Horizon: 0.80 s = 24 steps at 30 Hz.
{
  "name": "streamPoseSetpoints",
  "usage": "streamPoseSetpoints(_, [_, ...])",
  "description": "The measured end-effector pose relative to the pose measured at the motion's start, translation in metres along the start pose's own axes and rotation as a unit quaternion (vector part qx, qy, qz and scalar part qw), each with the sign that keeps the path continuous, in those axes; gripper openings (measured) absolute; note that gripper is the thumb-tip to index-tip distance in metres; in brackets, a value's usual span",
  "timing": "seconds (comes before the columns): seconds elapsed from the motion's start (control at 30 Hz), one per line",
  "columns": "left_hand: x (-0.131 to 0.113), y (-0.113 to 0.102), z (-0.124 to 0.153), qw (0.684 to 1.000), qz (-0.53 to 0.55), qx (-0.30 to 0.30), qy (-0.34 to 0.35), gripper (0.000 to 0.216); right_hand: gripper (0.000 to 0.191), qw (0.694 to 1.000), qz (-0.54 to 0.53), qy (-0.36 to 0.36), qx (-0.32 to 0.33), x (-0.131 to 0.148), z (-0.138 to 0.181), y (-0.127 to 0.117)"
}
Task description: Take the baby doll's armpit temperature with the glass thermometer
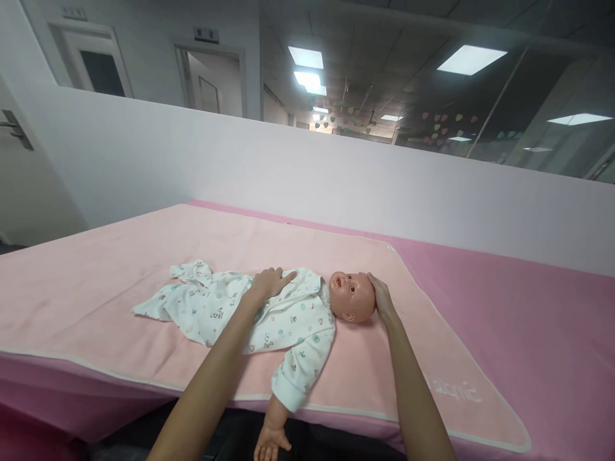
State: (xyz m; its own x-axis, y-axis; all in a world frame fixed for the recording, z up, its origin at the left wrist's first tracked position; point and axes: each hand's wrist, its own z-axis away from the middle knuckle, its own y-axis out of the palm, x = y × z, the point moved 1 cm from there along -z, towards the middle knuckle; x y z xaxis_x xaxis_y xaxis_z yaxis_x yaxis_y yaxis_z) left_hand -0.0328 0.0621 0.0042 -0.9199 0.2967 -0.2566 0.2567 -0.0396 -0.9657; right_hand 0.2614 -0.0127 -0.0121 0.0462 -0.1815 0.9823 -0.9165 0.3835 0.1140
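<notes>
A baby doll (352, 296) lies on its back across a pale pink pad, its head toward the right. It wears a white printed baby outfit (293, 326) with long sleeves and legs. My left hand (270, 285) rests flat on the doll's belly, fingers stretched out over the cloth. Against the crown of the doll's head lies my right hand (380, 298), its palm cupped along the bald top and its fingers partly hidden. One doll arm hangs toward me over the near edge, with the doll's hand (272, 443) bare. The outfit's legs look flat toward the left.
Under the doll spreads the pale pink pad (120, 256) with a white border, on a darker pink covered table (552, 320). A white low wall (288, 166) with glass above stands behind. At the far left is a door with a handle (18, 130).
</notes>
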Motion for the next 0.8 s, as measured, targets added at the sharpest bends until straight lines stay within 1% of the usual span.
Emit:
streamPoseSetpoints(0.1, [0.001,0.001,-0.001,1.0,0.0,-0.004,0.002,0.074,0.041,0.996,-0.03,-0.037,-0.069,-0.001,-0.003,-0.004])
streamPoseSetpoints(0.13, [0.001,0.001,-0.001,1.0,0.0,-0.004,0.003,0.074,0.041,0.995,-0.041,-0.041,-0.081,-0.001,-0.004,-0.005])
streamPoseSetpoints(0.17, [0.001,0.001,-0.001,1.0,0.0,-0.004,0.003,0.074,0.04,0.995,-0.045,-0.038,-0.078,0.0,-0.004,-0.004])
streamPoseSetpoints(0.27, [0.0,0.0,-0.001,1.0,-0.001,-0.002,0.004,0.073,0.036,1.0,-0.025,0.0,-0.017,0.002,0.001,0.002])
streamPoseSetpoints(0.33, [0.0,-0.001,0.0,1.0,-0.003,0.0,0.005,0.072,0.035,1.0,-0.01,0.022,0.008,0.004,0.005,0.007])
streamPoseSetpoints(0.47, [-0.001,-0.001,0.0,1.0,-0.003,0.001,0.0,0.072,0.034,1.0,-0.011,0.02,-0.007,0.005,0.009,0.01])
streamPoseSetpoints(0.63, [-0.001,-0.002,0.0,1.0,-0.006,0.002,0.001,0.072,0.038,1.0,-0.008,0.0,0.0,0.002,0.005,0.006])
streamPoseSetpoints(0.7, [-0.001,-0.001,0.0,1.0,-0.006,0.002,0.002,0.072,0.038,1.0,0.002,-0.019,-0.019,0.0,0.002,0.003])
streamPoseSetpoints(0.8, [0.0,-0.001,0.0,1.0,-0.002,0.001,0.005,0.072,0.039,0.997,-0.005,-0.026,-0.07,-0.002,-0.003,-0.002])
